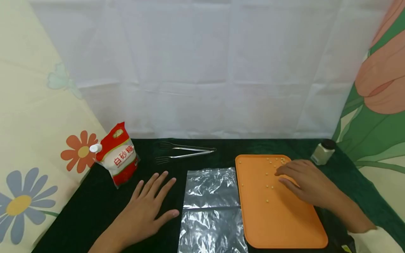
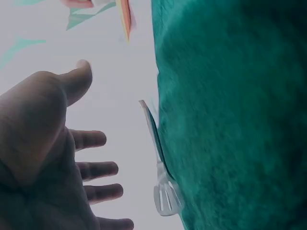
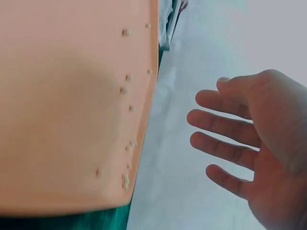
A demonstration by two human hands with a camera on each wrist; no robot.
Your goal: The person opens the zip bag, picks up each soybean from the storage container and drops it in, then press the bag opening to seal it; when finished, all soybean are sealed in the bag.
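My right hand (image 1: 305, 182) is over the far right part of an orange tray (image 1: 284, 225), its fingers loosely bent with nothing between them. Several small pale yellow beans (image 1: 267, 201) lie scattered on the tray, mostly toward its far end; the right wrist view shows some beans (image 3: 126, 32) along one edge. To the left, my left hand (image 1: 142, 211) is spread over the dark green cloth, fingers straight and holding nothing. Between the hands lies a clear plastic zip bag (image 1: 212, 200), flat beside the tray. The left palm (image 2: 43, 158) faces its wrist camera.
Metal tongs (image 1: 190, 152) lie spread on the cloth behind the plastic bag. A red and white sugar bag (image 1: 121, 158) with a white cap is at the back left. At the back right, a small jar (image 1: 322, 154) with a black lid leans over. A white cloth (image 1: 202, 70) hangs behind.
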